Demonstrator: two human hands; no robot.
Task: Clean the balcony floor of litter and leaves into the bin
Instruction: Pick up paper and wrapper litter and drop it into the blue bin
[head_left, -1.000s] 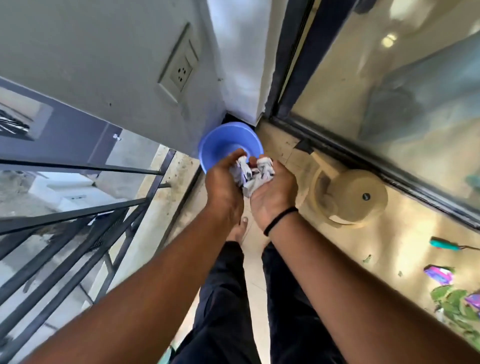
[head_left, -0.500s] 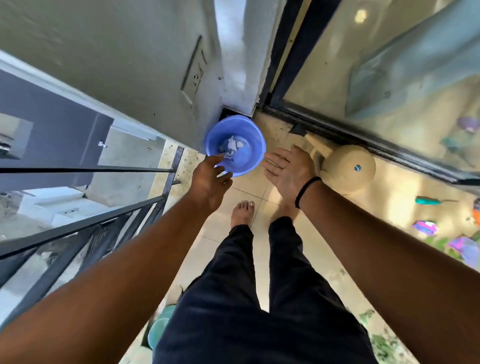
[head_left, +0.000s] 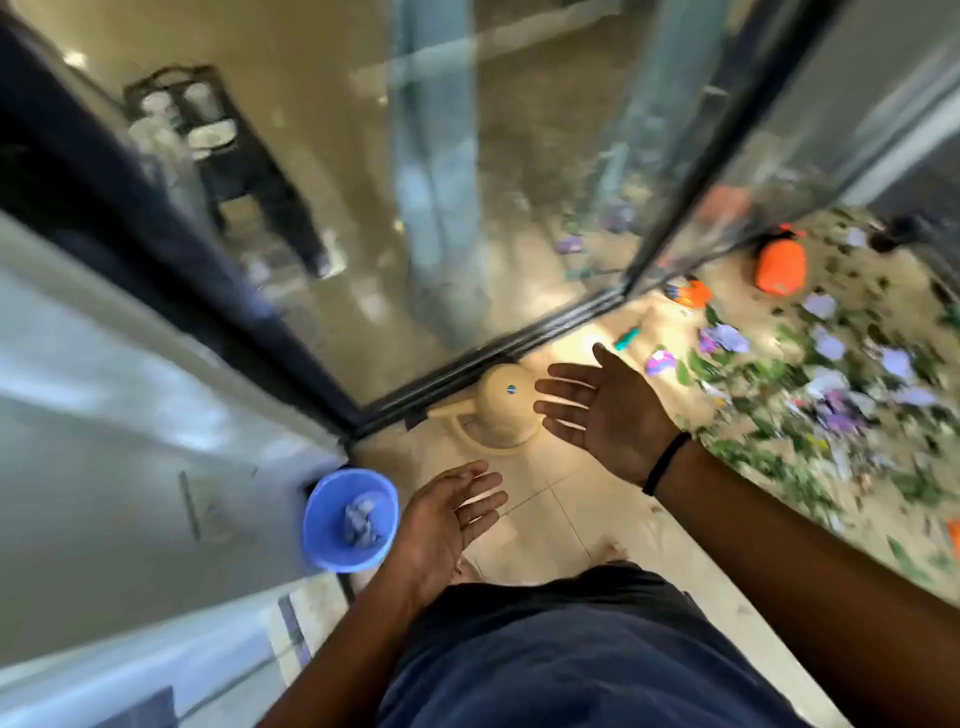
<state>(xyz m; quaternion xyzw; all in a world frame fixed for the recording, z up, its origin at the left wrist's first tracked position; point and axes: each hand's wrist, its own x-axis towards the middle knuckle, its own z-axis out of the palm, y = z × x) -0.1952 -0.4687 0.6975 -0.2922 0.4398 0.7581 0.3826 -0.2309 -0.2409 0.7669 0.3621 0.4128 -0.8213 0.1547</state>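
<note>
A blue plastic bin stands in the floor corner by the wall, with crumpled paper scraps inside it. My left hand hovers just right of the bin, fingers straight and empty. My right hand is held out higher, palm up and empty, in front of a beige watering can. Green leaves and purple and white paper litter are strewn over the tiled floor at the right.
A beige watering can sits against the glass sliding door's track. An orange pouch, a smaller orange item and a teal tool lie on the floor farther right. My dark trousers fill the bottom of the view.
Both hands dropped the crumpled paper into the blue bin and opened. The view has swung right, so the bin now lies at lower left and the littered floor is in sight.
</note>
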